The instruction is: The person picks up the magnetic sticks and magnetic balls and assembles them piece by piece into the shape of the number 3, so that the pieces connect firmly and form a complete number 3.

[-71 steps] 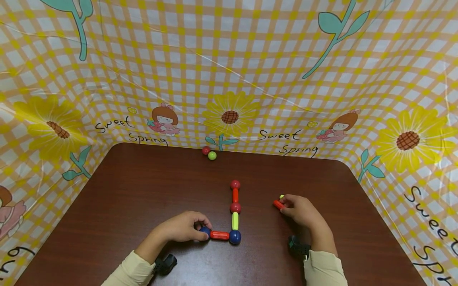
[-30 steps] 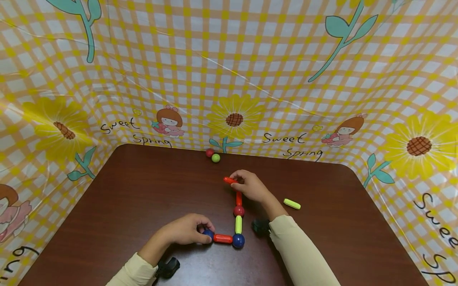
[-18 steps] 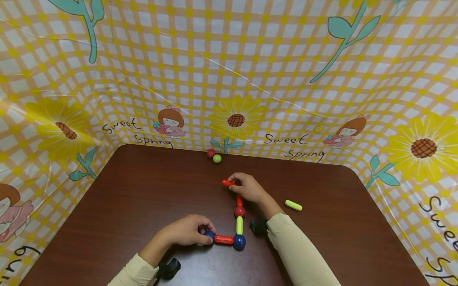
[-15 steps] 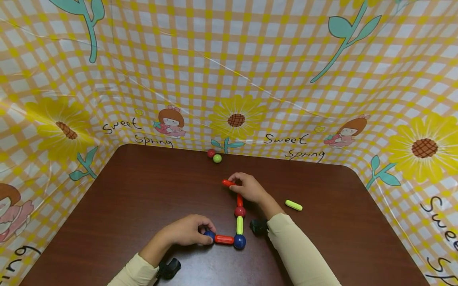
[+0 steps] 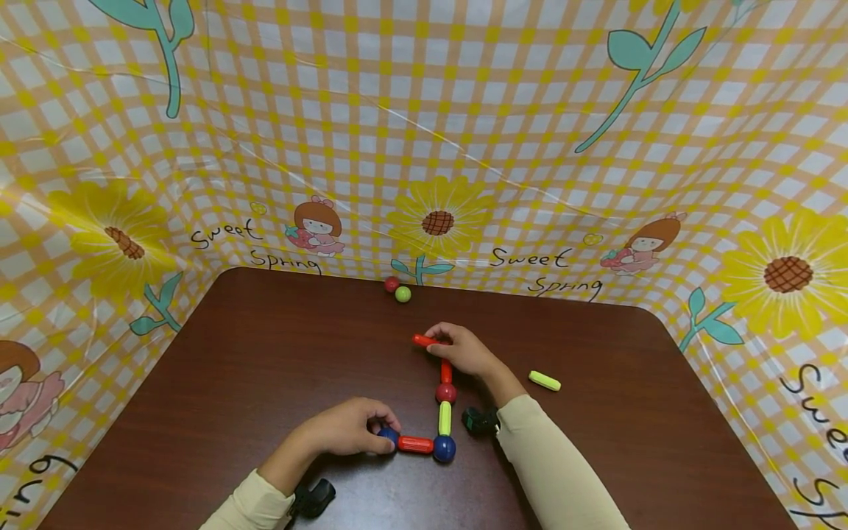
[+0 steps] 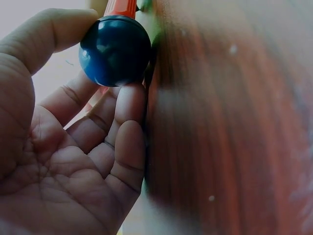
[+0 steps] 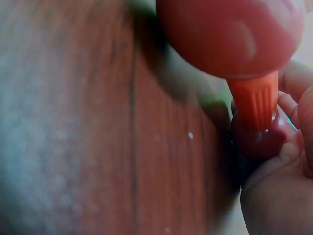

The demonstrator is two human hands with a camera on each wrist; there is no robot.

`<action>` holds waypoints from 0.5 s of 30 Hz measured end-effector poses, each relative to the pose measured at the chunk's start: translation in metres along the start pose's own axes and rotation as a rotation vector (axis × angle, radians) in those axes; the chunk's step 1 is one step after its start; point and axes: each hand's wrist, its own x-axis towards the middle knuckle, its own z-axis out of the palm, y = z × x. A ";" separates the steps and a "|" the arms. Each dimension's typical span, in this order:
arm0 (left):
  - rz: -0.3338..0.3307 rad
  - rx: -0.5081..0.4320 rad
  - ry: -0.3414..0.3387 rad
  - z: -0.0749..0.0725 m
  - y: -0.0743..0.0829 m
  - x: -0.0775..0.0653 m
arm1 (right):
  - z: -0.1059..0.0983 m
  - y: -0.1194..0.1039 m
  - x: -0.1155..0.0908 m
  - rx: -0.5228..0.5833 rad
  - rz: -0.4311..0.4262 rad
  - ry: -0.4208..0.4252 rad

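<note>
My left hand (image 5: pixel 347 427) pinches a blue ball (image 6: pixel 115 51) at the left end of an L-shaped chain of toy balls and rods on the table. From that ball a red rod (image 5: pixel 416 444) runs to a blue corner ball (image 5: pixel 444 448). A yellow-green rod (image 5: pixel 444 418), a red ball (image 5: pixel 446 394) and another red rod (image 5: pixel 447 371) lead away from the corner. At the chain's far end my right hand (image 5: pixel 464 349) holds a loose red rod (image 5: pixel 425 341) pointing left. Beside this hand, the far red ball (image 7: pixel 259 137) shows in the right wrist view but is covered in the head view.
A loose yellow-green rod (image 5: pixel 545 380) lies right of the right hand. At the table's back edge sit a red ball (image 5: pixel 391 284) and a green ball (image 5: pixel 403 294). Patterned cloth (image 5: pixel 437 110) hangs around the back and sides of the brown table (image 5: pixel 285 331).
My right hand has carried the red rod left from beside the loose yellow-green rod to the chain's far end, and has barely moved since. The left hand stays on the blue ball.
</note>
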 end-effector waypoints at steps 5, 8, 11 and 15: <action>0.001 0.003 -0.003 -0.002 0.002 -0.001 | 0.001 0.003 0.001 0.061 0.004 0.014; -0.011 -0.001 -0.021 -0.007 0.003 -0.001 | 0.001 0.004 0.000 0.068 0.010 0.017; -0.002 0.035 -0.015 -0.017 0.003 0.002 | 0.001 0.006 -0.001 0.068 0.017 0.013; 0.019 0.140 0.046 -0.039 0.005 0.015 | 0.001 0.007 -0.002 0.069 0.006 0.015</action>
